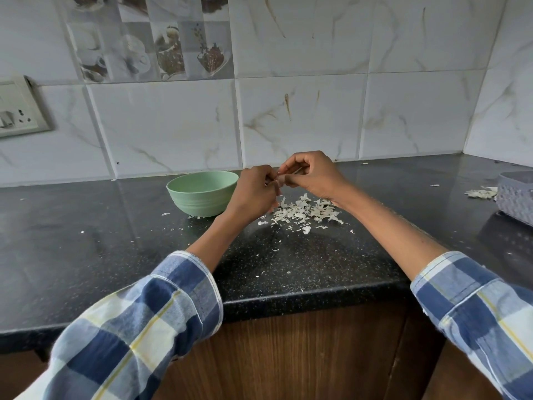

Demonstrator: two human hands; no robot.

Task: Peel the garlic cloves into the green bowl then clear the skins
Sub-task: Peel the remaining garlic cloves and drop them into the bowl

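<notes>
Best kept just right of the pale green plastic bowl (202,192), above the papery skin heap (304,212): left hand (255,189) and right hand (313,176) both pinching one small garlic clove (277,180), stripping skin downward.

Soft, even daylight; sharp overall.
Faint sheen on the dark countertop (86,241), weak shadows beneath the forearms, slight motion softness at the fingers, wide-angle bowing of tile lines toward edges.
</notes>
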